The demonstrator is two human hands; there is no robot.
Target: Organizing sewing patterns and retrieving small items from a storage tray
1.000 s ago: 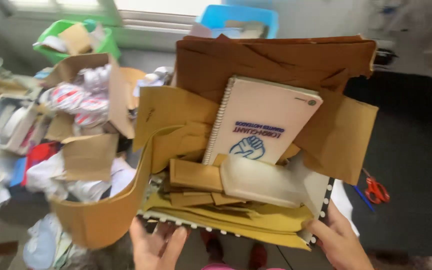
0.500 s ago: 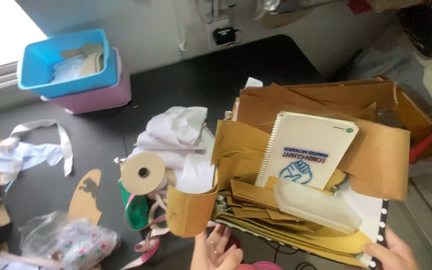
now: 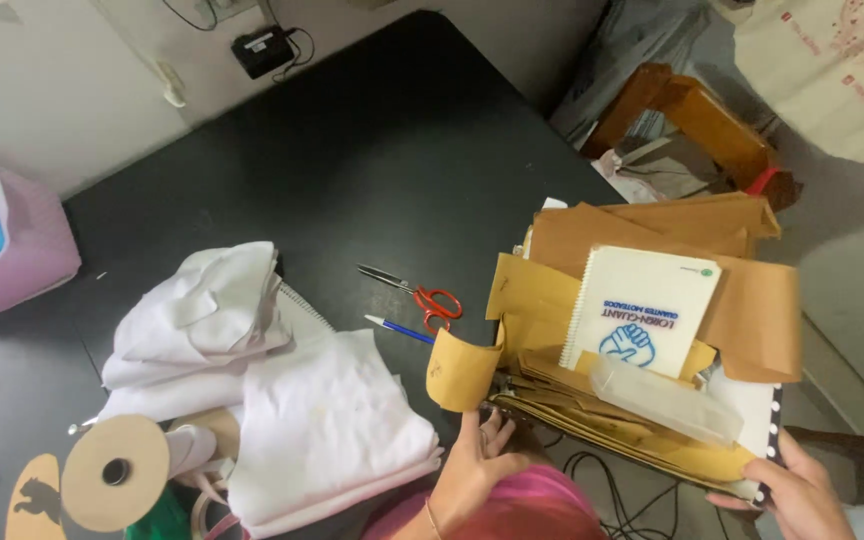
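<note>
At the bottom edge of the frame, the left hand (image 3: 477, 470) grips the near left corner of a thick stack of brown paper pattern pieces and card sheets (image 3: 632, 430), fingers curled up around its edge. At the lower right, the right hand (image 3: 797, 495) clasps the stack's other near corner, fingers wrapped over a white sheet with a black dotted border (image 3: 762, 420). Both hands are closed on the stack, which sits between them in the lower right of the frame, tilted, with its left part above the black table (image 3: 352, 170) and its right part out past the table's edge.

On top of the stack lie a clear plastic strip (image 3: 664, 400) and, just beyond it, a cream spiral-bound notebook with a blue drawing on its cover (image 3: 642, 310). A curled brown paper piece (image 3: 462, 370) hangs off the stack's left corner, just above the left hand.

In the lower left, a roll of brown tape on a cardboard core (image 3: 115, 472) rests beside a pile of folded white cloth (image 3: 322, 425), with more crumpled white cloth (image 3: 202, 320) behind it. At mid frame, on the bare table, red-handled scissors (image 3: 417, 292) lie just beside a blue pen (image 3: 399, 329), both near the stack's left side.

Farther off, at the left edge, a blue tub sits on a pink box (image 3: 7, 250). At the top, a small black adapter with a cable (image 3: 262, 48) rests at the table's far rim. In the upper right, a wooden frame (image 3: 692, 115) stands on the floor.
</note>
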